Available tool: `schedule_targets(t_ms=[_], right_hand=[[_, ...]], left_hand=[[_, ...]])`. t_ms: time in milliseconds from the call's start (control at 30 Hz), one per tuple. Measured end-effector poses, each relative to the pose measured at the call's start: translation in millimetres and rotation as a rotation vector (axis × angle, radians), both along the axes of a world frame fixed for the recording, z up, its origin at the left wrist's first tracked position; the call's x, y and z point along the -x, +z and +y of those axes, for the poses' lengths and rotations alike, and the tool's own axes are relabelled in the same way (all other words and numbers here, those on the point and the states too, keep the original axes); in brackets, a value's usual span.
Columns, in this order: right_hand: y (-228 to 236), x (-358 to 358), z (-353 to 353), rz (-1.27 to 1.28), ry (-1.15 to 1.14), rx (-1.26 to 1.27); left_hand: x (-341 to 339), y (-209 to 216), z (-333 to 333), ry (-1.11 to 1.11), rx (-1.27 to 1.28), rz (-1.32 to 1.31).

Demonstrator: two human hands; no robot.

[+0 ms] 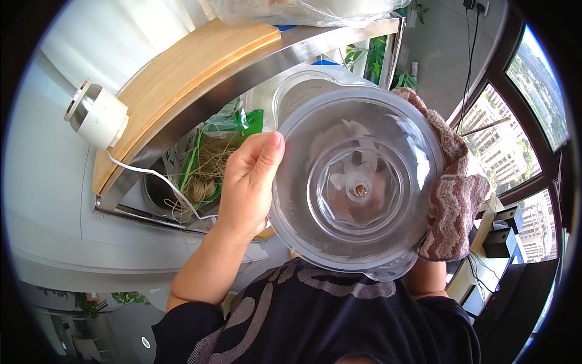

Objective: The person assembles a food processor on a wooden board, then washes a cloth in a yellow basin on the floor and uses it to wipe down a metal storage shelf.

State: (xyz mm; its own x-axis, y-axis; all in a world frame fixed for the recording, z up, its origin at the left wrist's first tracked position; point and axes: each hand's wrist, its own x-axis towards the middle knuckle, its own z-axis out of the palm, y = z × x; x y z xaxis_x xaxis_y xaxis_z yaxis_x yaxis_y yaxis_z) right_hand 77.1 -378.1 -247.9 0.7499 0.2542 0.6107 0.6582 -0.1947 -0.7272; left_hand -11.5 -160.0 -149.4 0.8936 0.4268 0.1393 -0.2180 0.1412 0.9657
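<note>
At the far left, a small white and silver cylindrical appliance (96, 116) lies on the pale counter, and its thin white cord (159, 179) trails right toward the sink. Next to it, a long light wooden board (176, 76) runs along the steel rim of a stainless sink (200, 103). Down in the sink sits a green and clear plastic packet of straw-coloured dried strands (209, 161).

The person's left hand (250, 182) comes up from the lower edge and is clamped on the left rim of a large clear plastic blender bowl with a round moulded base and a central spindle (357, 179), thumb pressed along the bowl's edge. The bowl is held up in the air close to the camera, over the sink's right end, its underside facing the view.

On the right, a brown and cream zigzag knitted cloth (454, 188) wraps against the bowl's right side. The right hand is hidden behind cloth and bowl, so its grip cannot be told; only a forearm shows below. Above, a crumpled clear plastic bag (297, 11) rests at the counter's top edge.
</note>
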Motion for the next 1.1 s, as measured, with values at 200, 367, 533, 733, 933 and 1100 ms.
schedule_targets(t_ms=[200, 367, 533, 733, 933, 1100], right_hand=[[-4, 1, -14, 0.021, 0.039, 0.004], [-5, 1, -15, 0.016, 0.062, 0.016], [-7, 7, -8, 0.008, 0.107, 0.030], [-10, 5, 20, -0.064, 0.118, 0.046], [-6, -11, 30, -0.153, 0.010, 0.045], [-1, -23, 39, -0.258, -0.124, 0.045]], left_hand=[[13, -9, 4, -0.007, 0.210, 0.066], [25, -17, -10, 0.147, 0.443, 0.099], [35, -30, -7, 0.198, 0.437, 0.079], [30, -36, -2, 0.176, 0.337, 0.013], [26, -34, -4, 0.222, 0.393, 0.002], [31, -36, 3, 0.155, 0.557, 0.109]])
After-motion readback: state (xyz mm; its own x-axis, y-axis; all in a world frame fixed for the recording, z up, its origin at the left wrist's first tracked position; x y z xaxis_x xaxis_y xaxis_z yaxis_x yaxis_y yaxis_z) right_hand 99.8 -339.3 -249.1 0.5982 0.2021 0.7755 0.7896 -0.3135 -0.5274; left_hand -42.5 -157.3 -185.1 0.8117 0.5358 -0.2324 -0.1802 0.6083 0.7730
